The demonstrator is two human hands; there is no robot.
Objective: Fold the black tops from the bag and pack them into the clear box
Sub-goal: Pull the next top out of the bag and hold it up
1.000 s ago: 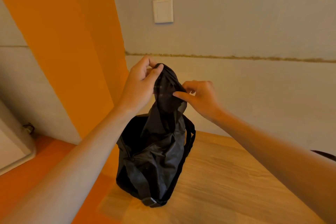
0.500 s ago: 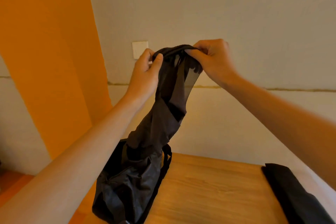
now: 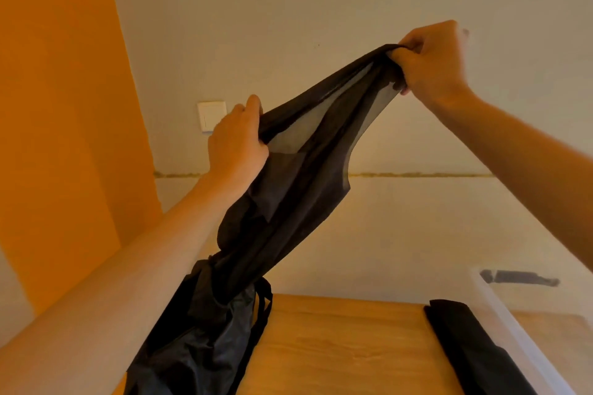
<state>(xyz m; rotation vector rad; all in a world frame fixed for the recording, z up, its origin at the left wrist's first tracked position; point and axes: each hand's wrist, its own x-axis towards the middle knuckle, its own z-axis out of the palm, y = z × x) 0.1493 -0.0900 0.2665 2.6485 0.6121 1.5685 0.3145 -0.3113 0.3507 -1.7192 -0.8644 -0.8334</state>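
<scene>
The left hand (image 3: 236, 141) and right hand (image 3: 430, 61) each pinch the sheer black top (image 3: 308, 170), stretched above the black bag (image 3: 205, 337) at seven o'clock. The clear box (image 3: 494, 308) sits at four o'clock.

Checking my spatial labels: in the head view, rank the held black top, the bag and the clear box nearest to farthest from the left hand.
1. black top: gripped by the left hand itself.
2. bag: directly below that hand, at lower left.
3. clear box: far across, at lower right.
</scene>
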